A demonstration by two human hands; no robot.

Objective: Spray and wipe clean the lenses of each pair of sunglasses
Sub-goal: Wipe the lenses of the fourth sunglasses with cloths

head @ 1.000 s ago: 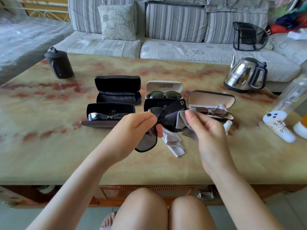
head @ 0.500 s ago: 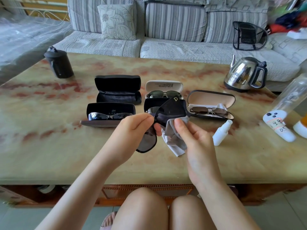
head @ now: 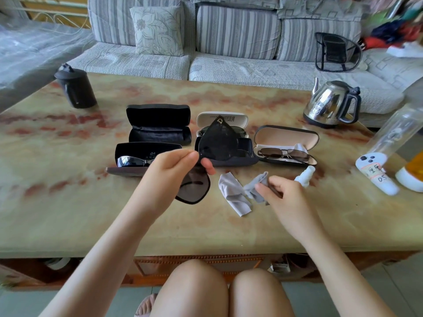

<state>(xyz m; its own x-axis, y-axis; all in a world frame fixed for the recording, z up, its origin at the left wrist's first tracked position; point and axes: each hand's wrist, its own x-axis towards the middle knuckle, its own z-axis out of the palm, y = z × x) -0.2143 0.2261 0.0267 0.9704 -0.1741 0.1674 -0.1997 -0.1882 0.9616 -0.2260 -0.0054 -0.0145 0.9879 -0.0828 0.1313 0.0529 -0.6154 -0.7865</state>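
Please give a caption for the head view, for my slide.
Left hand holds black sunglasses; right hand grips a grey cloth.

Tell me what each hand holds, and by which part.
The left hand pinches the black sunglasses at the bridge, between the lenses. The right hand pinches the grey cloth by its bunched end.

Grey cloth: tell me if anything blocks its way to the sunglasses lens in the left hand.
Nothing visible does. The right hand pinches the grey cloth just beside the black sunglasses that the left hand holds; the gap between them is open.
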